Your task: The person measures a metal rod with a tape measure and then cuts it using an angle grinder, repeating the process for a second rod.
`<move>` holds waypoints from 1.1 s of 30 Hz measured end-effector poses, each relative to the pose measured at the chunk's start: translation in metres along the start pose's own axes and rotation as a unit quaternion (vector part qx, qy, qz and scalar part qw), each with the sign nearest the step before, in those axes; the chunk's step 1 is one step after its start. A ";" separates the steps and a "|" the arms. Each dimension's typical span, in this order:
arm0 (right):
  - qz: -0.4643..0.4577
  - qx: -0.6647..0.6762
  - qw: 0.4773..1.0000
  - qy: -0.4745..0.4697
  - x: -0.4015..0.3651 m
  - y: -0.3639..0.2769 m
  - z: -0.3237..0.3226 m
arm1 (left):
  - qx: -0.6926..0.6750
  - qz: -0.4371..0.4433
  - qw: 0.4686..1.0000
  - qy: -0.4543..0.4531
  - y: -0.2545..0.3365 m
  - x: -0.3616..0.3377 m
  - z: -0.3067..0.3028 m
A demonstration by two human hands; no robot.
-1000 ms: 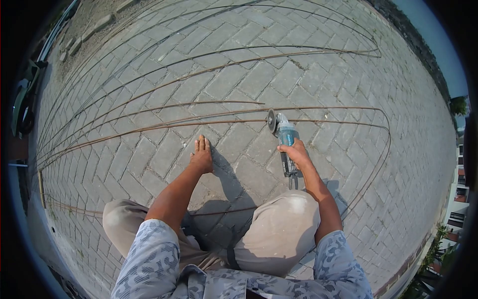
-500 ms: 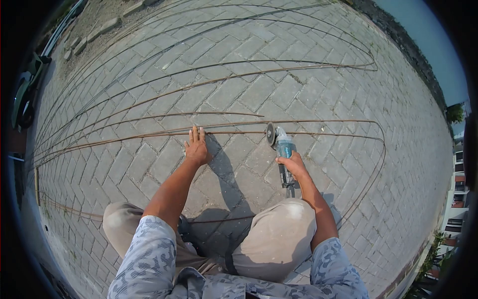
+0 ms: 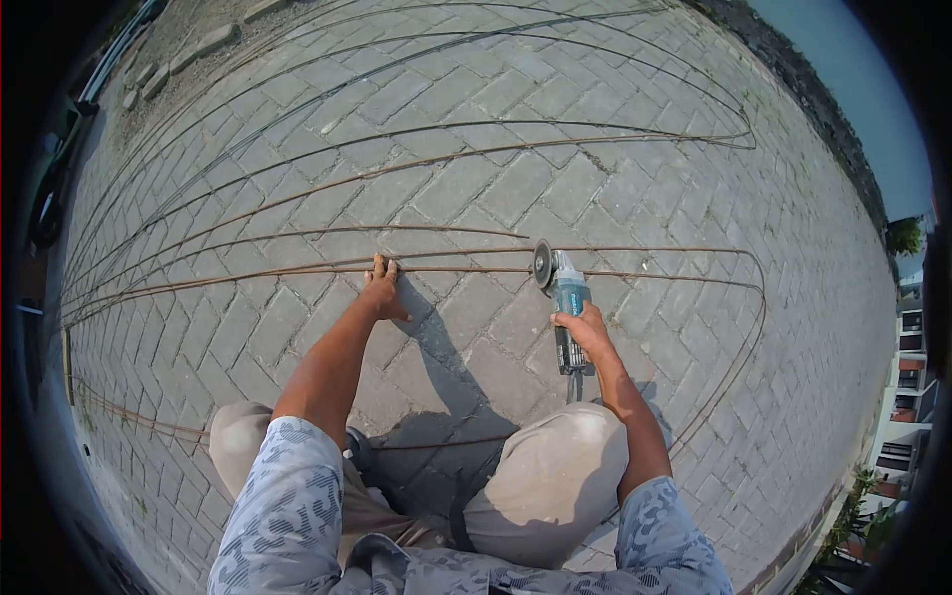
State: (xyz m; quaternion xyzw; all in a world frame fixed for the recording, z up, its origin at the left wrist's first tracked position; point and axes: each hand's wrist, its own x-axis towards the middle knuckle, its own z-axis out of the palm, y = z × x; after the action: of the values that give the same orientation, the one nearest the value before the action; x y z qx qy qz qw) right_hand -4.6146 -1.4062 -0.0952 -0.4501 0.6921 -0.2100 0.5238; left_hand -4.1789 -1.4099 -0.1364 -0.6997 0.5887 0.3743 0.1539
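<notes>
My right hand (image 3: pixel 587 332) is wrapped round the body of a teal and black angle grinder (image 3: pixel 572 297). Its cutting disc (image 3: pixel 542 265) stands upright, overlapping two long, thin rusty steel rods (image 3: pixel 466 269) on the paving. Farther left, my left hand (image 3: pixel 381 292) reaches across these rods. Its fingers are stretched out over them at the fingertips, and the thumb points away to the right. A loose rod end (image 3: pixel 521 235) lies just beyond the disc. The grinder's cord (image 3: pixel 575 387) runs back towards my right knee.
Grey block paving (image 3: pixel 654 347) covers the ground. More long rods (image 3: pixel 397 171) fan out ahead, several bent back in loops on the right. The near rods turn in a loop (image 3: pixel 762 288) right of the grinder. My bent knees (image 3: pixel 565 446) flank a rod crossing beneath me.
My left hand has slid slightly left along the rods, its fingers drawing closer together and its thumb swinging out. The grinder stays almost where it was, in my right hand.
</notes>
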 end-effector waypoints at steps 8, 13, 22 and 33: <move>-0.015 0.012 1.000 -0.006 0.017 -0.003 0.000 | -0.019 0.000 1.000 -0.003 0.001 -0.004 -0.002; -0.023 -0.004 1.000 -0.016 0.019 -0.008 -0.001 | -0.009 -0.006 1.000 0.001 0.003 -0.002 -0.004; -0.024 -0.034 0.999 -0.009 0.022 -0.016 -0.004 | 0.003 -0.001 1.000 0.011 0.000 0.001 -0.001; 0.007 -0.050 0.999 -0.018 0.034 -0.024 -0.003 | 0.003 0.005 1.000 -0.020 0.009 -0.011 -0.013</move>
State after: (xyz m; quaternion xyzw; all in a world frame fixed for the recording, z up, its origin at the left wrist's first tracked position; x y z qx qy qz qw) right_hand -4.6098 -1.4474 -0.0941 -0.4747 0.6954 -0.1635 0.5142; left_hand -4.1832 -1.4126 -0.1181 -0.6887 0.5899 0.3874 0.1664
